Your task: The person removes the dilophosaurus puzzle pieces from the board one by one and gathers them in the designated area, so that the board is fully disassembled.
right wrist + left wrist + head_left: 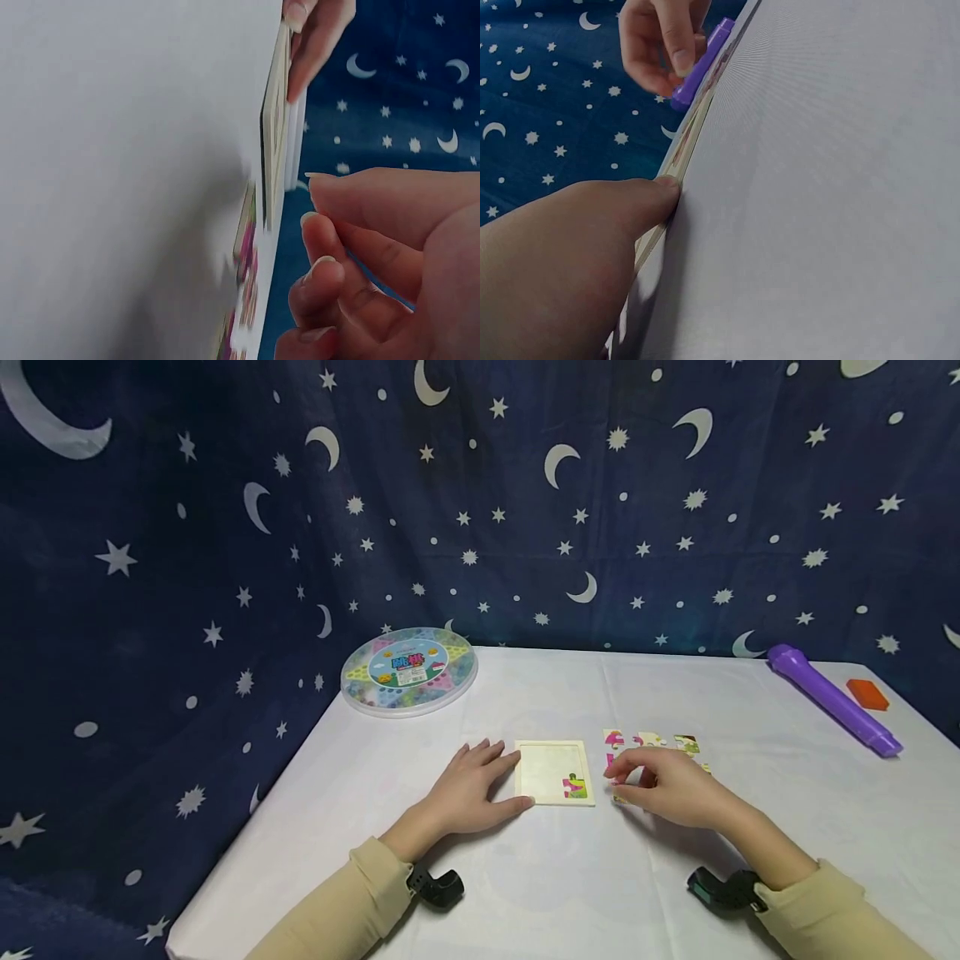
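A square wooden puzzle tray [551, 760] lies on the table, with one pink, yellow and green puzzle piece [575, 787] in its near right corner. My left hand [476, 789] is spread flat at the tray's left side. Its thumb touches the tray's near edge, which the left wrist view shows as well. Over several loose puzzle pieces [613, 739] right of the tray hovers my right hand [667, 785], its fingers loosely bent and thumb apart from the forefinger. Nothing shows between those fingertips in the right wrist view. Part of the loose pieces is hidden beneath this hand.
A round, clear-lidded board game box [408, 672] sits at the table's back left. Toward the back right lie a purple tube [832, 700] and an orange block [867, 694]. A dark blue curtain [510, 560] with moons and stars hangs behind and left of the white table [525, 893].
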Tool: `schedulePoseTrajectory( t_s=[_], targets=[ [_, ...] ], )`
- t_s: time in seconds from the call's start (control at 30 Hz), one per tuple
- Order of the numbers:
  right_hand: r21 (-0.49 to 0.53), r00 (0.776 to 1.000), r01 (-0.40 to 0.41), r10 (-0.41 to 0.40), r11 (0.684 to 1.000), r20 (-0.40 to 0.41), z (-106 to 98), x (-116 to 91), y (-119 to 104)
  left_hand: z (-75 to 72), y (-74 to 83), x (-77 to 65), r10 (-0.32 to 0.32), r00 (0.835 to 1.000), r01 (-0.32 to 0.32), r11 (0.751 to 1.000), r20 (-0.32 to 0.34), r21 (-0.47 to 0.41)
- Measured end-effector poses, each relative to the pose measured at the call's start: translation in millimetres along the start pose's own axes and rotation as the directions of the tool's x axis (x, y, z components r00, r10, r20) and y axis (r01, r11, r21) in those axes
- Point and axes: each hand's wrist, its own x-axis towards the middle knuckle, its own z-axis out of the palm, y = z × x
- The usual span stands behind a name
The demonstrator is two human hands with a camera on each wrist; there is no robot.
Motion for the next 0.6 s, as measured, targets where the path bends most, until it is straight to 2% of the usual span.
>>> schedulePoseTrajectory(
  t_s=[0.3, 0.4, 0.6],
  targets=[
    [-0.014, 0.996, 0.04, -0.038, 0.999, 0.085, 16.9, 19.6, -18.0, 3.1, -0.8, 0.8, -0.006, 1.0, 0.006, 1.0, 0.003, 0.002],
    [-0.05, 0.993, 0.055, -0.05, 0.997, 0.103, 21.1, 24.0, -22.7, 3.4, -1.2, 0.9, 0.001, 1.0, -0.001, 1.0, -0.001, 0.003],
    [-0.13, 0.994, 0.034, -0.02, 0.991, 0.108, 26.3, 26.9, -26.6, 2.7, -1.7, -0.1, -0.001, 1.0, 0.001, 1.0, 0.002, 0.004]
  ],
)
